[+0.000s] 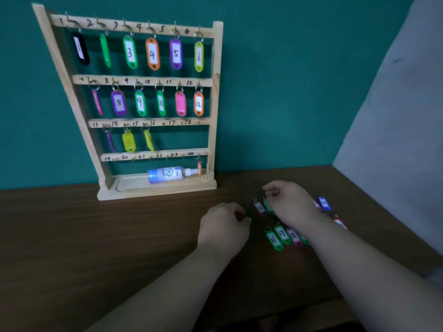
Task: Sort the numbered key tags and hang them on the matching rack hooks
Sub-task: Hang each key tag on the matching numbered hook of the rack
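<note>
My right hand (291, 202) is hovering, fingers curled, over loose key tags (284, 234) at 3 o'clock of my loosely clenched left hand (224, 226); whether it grips one, I cannot tell. The rack (217, 68) is standing at 11 o'clock.

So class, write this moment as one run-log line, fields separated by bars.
rack: hooks 1-15 filled | table: loose tags incl. 16, 17 | right hand: over tags | left hand: curled, empty
</note>
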